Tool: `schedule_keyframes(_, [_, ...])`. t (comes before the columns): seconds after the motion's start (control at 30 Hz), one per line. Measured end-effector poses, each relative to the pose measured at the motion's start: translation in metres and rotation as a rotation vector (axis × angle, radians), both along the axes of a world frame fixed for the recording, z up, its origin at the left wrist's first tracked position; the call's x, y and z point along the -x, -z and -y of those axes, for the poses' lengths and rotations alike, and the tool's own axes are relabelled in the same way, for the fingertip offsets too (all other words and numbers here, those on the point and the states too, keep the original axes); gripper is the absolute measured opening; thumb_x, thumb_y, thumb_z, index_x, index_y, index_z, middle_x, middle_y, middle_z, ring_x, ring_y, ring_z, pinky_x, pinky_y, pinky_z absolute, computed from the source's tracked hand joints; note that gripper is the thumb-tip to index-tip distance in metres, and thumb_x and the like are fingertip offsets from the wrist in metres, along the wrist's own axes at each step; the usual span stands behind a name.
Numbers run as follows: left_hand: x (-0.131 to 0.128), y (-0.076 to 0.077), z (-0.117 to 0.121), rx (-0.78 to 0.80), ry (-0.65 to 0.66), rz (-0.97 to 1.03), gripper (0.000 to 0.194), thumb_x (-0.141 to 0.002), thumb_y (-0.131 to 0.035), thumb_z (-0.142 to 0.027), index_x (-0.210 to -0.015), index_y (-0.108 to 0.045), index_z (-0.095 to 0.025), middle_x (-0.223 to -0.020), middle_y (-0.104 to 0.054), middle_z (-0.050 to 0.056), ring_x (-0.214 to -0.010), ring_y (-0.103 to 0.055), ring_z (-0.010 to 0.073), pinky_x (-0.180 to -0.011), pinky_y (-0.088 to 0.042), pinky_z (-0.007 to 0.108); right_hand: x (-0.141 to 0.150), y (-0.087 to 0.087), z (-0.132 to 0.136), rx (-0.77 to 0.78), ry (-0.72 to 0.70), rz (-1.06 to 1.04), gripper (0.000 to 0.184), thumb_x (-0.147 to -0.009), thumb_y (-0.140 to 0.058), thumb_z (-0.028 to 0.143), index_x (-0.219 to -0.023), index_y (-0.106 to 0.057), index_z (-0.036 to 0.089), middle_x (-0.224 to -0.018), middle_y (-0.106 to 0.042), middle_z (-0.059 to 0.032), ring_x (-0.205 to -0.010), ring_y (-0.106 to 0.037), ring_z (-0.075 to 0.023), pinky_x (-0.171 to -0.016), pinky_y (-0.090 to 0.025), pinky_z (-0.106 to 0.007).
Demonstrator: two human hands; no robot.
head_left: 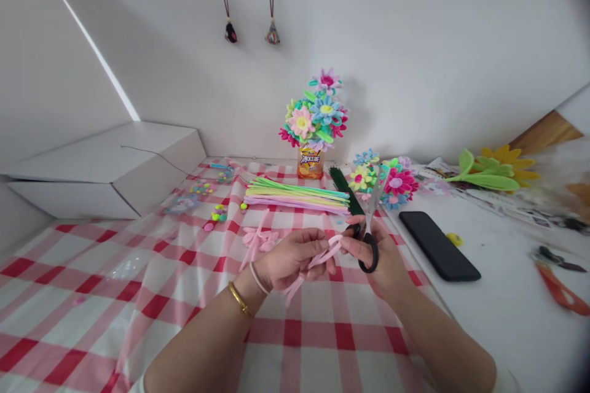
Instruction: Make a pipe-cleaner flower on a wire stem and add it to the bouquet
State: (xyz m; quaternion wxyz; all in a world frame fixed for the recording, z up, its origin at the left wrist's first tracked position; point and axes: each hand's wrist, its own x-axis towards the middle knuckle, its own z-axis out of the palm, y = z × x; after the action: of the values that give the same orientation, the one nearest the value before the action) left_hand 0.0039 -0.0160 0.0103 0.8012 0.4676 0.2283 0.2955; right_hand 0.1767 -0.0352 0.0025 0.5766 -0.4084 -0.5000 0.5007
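Note:
My left hand (295, 258) is closed around a pale pink pipe cleaner (328, 253), which is bent into a loop with its tails hanging below. The thumb and fingertips of my right hand (378, 252) pinch the far end of that loop. Tucked in the same hand is a pair of scissors (369, 227) with black handles, blades pointing up and away. Just beyond my left wrist, several pink pipe cleaner pieces (259, 239), some bent into petal-like loops, lie on the checked tablecloth (184, 295).
Behind my hands lies a bundle of pastel pipe cleaners (297, 195), beside dark green stems (345, 190). A fuzzy flower bouquet (318, 113) stands in an orange container (310, 163). More flowers (396, 181) and a black phone (439, 245) are at right; a white box (106, 166) is at left.

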Motion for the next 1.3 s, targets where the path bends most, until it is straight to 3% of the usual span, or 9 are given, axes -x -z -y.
schedule_keyframes(0.13, [0.0011,-0.0025,0.0004,0.004,0.018,-0.016,0.022,-0.079,-0.054,-0.034,-0.084,-0.052,-0.012,-0.059,-0.060,0.003,-0.034,-0.035,0.0038,-0.037,-0.016,0.020,-0.0009,-0.0013,0.0004,-0.022,-0.045,-0.041,0.034,-0.066,-0.069,0.025,-0.095,-0.051,0.026,-0.083,-0.065,-0.0001,-0.074,-0.061,-0.0156,-0.069,-0.048,-0.032])
schedule_keyframes(0.4, [0.0013,-0.0051,0.0009,0.005,0.080,-0.052,0.022,-0.080,-0.053,-0.035,-0.084,-0.050,-0.014,-0.051,-0.058,0.001,-0.031,-0.024,0.0020,-0.035,-0.009,0.020,0.0001,0.0015,0.0020,-0.028,-0.106,-0.018,0.036,-0.066,-0.070,0.024,-0.096,-0.051,0.025,-0.080,-0.065,-0.0004,-0.076,-0.061,-0.0169,-0.073,-0.048,-0.035])
schedule_keyframes(0.97, [0.0037,0.0023,0.0001,-0.027,0.106,-0.077,0.028,-0.079,-0.054,-0.038,-0.079,-0.058,-0.010,-0.050,-0.059,0.003,-0.031,-0.026,0.0022,-0.034,-0.009,0.020,0.0011,-0.0006,0.0033,-0.104,-0.200,0.006,0.031,-0.071,-0.066,0.017,-0.095,-0.050,0.025,-0.077,-0.063,0.0027,-0.064,-0.061,-0.0110,-0.062,-0.049,-0.026])
schedule_keyframes(1.3, [0.0026,-0.0007,0.0017,-0.047,0.094,-0.084,0.027,-0.077,-0.056,-0.037,-0.081,-0.060,-0.011,-0.048,-0.057,0.001,-0.033,-0.029,0.0028,-0.035,-0.011,0.020,0.0015,0.0001,0.0048,-0.134,-0.161,0.056,0.029,-0.071,-0.066,0.018,-0.094,-0.050,0.025,-0.072,-0.063,0.0024,-0.061,-0.061,-0.0121,-0.059,-0.049,-0.027])
